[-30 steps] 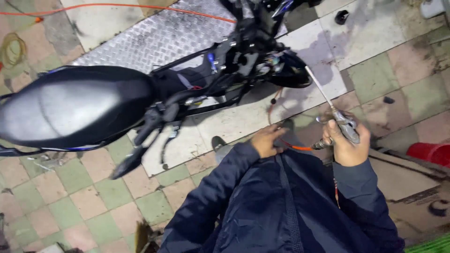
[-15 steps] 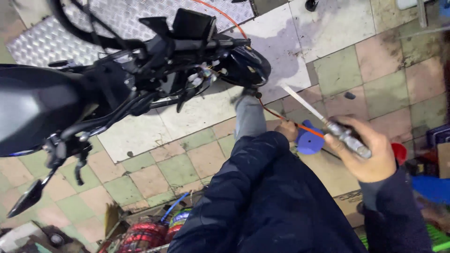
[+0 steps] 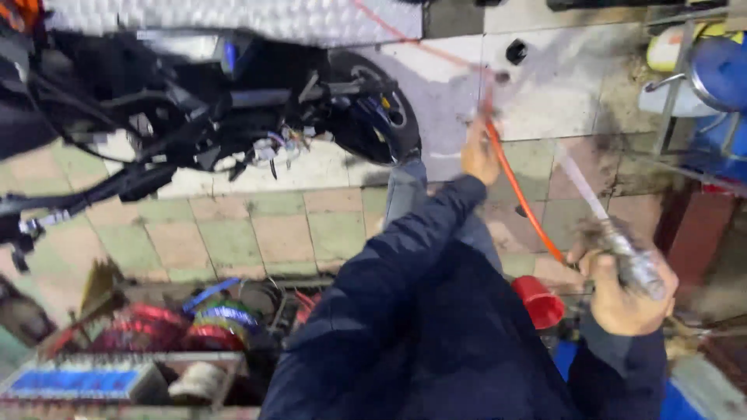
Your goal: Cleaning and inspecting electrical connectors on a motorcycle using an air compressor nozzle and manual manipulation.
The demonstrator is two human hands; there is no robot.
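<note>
My right hand [image 3: 622, 288] grips a metal air blow gun [image 3: 634, 260] with a long thin nozzle pointing up and left. An orange hose [image 3: 517, 194] runs from near that gun up across the tiles. My left hand [image 3: 478, 155] is stretched forward in a dark blue sleeve and holds that hose. A black motorcycle [image 3: 233, 117] with its panels off and loose wires showing stands across the top left on the tiled floor, its front wheel [image 3: 381, 117] left of my left hand.
A red funnel-like cup [image 3: 537, 299] lies on the floor by my knee. Coils of coloured wire [image 3: 187, 323] and a box of clutter [image 3: 101, 381] fill the lower left. A metal rack with blue containers [image 3: 716, 78] stands at the right. A checker-plate ramp [image 3: 233, 19] lies behind the bike.
The view swung right and down. My left hand moved away from the bike's front and took hold of the orange hose, while my right hand kept the blow gun and drew nearer.
</note>
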